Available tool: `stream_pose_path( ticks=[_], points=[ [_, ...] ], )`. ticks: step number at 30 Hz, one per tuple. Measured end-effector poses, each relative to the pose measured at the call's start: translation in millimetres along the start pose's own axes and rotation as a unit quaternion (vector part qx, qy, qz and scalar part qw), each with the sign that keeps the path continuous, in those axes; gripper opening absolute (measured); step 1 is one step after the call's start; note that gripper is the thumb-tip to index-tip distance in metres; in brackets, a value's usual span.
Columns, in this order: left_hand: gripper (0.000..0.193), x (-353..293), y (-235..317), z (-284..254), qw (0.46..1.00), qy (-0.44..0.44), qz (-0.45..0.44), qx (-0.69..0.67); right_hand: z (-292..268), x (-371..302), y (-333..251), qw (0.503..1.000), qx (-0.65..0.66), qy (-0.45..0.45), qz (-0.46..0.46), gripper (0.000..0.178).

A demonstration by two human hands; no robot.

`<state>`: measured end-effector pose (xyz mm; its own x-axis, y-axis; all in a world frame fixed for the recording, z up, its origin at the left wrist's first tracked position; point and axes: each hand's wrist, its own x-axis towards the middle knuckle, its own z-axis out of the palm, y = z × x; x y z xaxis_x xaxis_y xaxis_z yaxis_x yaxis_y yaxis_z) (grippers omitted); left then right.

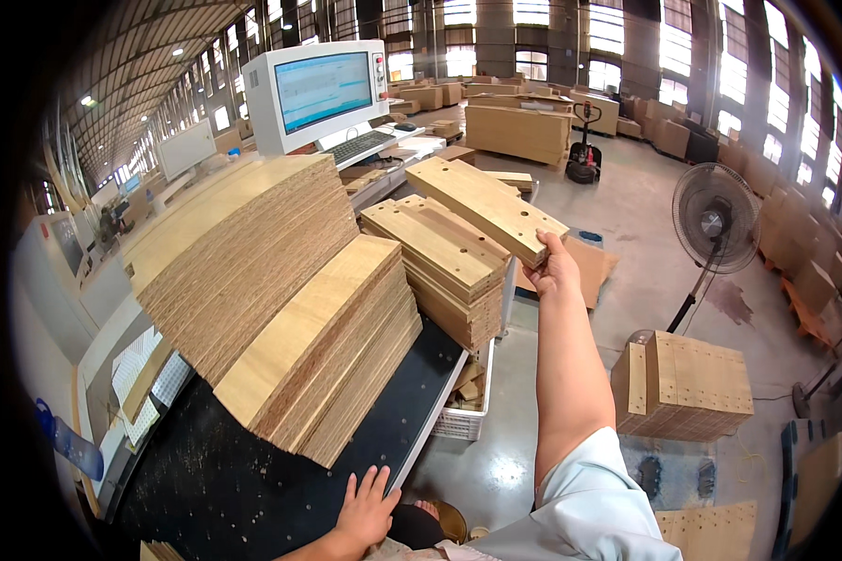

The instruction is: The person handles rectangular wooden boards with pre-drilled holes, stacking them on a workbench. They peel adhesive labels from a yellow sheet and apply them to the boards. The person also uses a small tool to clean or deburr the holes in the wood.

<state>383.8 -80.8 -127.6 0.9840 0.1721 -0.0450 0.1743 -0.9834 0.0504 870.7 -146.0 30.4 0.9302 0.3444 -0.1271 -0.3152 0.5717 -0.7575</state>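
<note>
My right hand (555, 269), arm stretched forward, is closed on the near end of a drilled wooden board (482, 201). The board tilts over a stack of similar drilled boards (440, 248); whether it touches them I cannot tell. My left hand (365, 512) lies with fingers spread at the edge of the black worktable (253, 496) and holds nothing. Ahead of it on the table are a shorter stack of plain boards (332, 351) and, behind on the left, a taller stack of plain boards (243, 243).
A white monitor (323, 89) and keyboard (360, 145) stand beyond the stacks. Below the table edge is a white crate (463, 425) with wood offcuts. To the right are a block of stacked drilled boards (697, 383), a standing fan (716, 220) and a pallet jack (585, 154).
</note>
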Motion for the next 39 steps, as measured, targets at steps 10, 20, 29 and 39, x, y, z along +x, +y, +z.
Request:
stream_pose_path(
  ticks=[10, 20, 29, 39],
  points=[
    [0.046, 4.0, -2.5, 11.6, 0.999, 0.028, -0.006, 0.024, 51.2, 73.3, 18.6, 0.999, -0.029, -0.018, 0.041, 0.042],
    [0.047, 4.6, 0.7, 4.9, 1.000, 0.011, -0.008, 0.008, 48.2, 69.1, 28.5, 0.985, -0.114, -0.089, 0.095, 0.050],
    [0.048, 2.6, 2.1, 2.2, 1.000, 0.027, -0.007, 0.007, 26.6, 64.2, 33.0, 0.936, -0.326, -0.037, 0.132, 0.057],
    [0.048, 2.5, 2.1, -0.9, 1.000, 0.022, -0.013, -0.005, 7.6, 55.2, 21.9, 0.942, -0.329, -0.049, 0.048, 0.038]
  ],
)
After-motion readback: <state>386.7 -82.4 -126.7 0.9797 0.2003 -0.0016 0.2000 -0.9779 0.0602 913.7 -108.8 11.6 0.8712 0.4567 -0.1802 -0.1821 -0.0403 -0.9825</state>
